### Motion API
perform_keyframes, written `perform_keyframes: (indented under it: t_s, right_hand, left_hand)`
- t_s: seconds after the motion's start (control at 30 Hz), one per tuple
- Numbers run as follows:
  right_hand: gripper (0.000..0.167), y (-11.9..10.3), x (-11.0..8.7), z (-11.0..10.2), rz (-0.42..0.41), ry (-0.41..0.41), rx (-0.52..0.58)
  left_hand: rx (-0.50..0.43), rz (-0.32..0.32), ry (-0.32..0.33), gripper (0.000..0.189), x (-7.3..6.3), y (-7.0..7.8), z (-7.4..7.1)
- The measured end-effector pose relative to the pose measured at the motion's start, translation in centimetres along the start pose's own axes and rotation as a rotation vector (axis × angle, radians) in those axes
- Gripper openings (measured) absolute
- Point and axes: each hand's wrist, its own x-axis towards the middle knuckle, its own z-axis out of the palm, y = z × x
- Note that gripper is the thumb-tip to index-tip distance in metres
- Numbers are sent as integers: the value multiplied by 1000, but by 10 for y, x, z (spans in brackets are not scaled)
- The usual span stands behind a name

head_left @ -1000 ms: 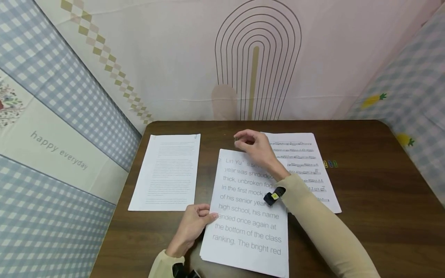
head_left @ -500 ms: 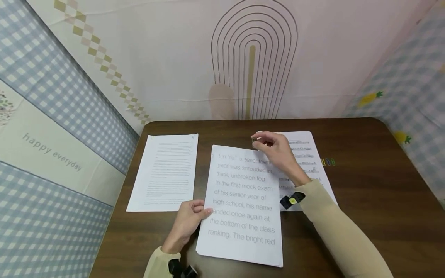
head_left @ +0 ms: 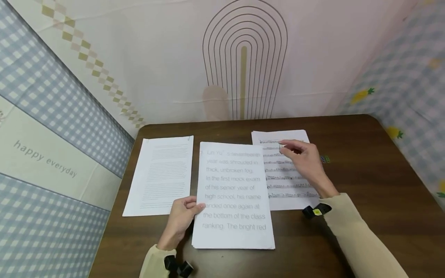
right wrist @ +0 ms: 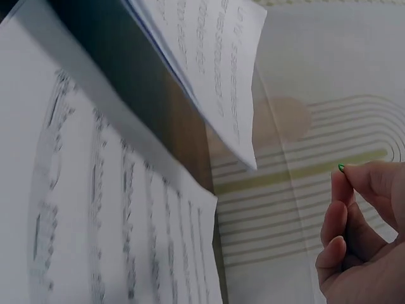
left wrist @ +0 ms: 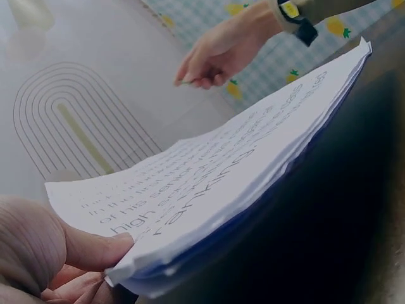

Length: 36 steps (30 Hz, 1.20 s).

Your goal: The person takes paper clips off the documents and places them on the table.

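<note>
Your left hand: pinching the large-print page stack at left edge; best held level, edges flush. Your right hand: pinching apparently a green paper clip.

Over past the right sleeve, the bench is leaving room to pass, while the raised large-print stack is blocking the left hand from the sheet music.

The left sleeve and right sleeve were long, plain and pale beige-yellow. A black left wristband carried a stubby dark module; a black right wristband bore a boxy black block and yellow-green patch.
</note>
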Motion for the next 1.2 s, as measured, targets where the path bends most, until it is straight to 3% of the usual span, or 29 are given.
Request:
perform_keyframes:
  t_s: [0.47, 0.77, 1.2]
  right_hand:
    - [37, 55, -18, -56, 150, 107, -92]
    - [36, 89, -18, -84, 180, 161, -119]
    - [37, 118, -9, -109, 273, 146, -221]
  left_hand:
    - [11, -17, 55, 31, 16, 5, -9]
    - [27, -18, 84, 28, 27, 8, -15]
    - [109, -32, 111, 40, 45, 22, -18]
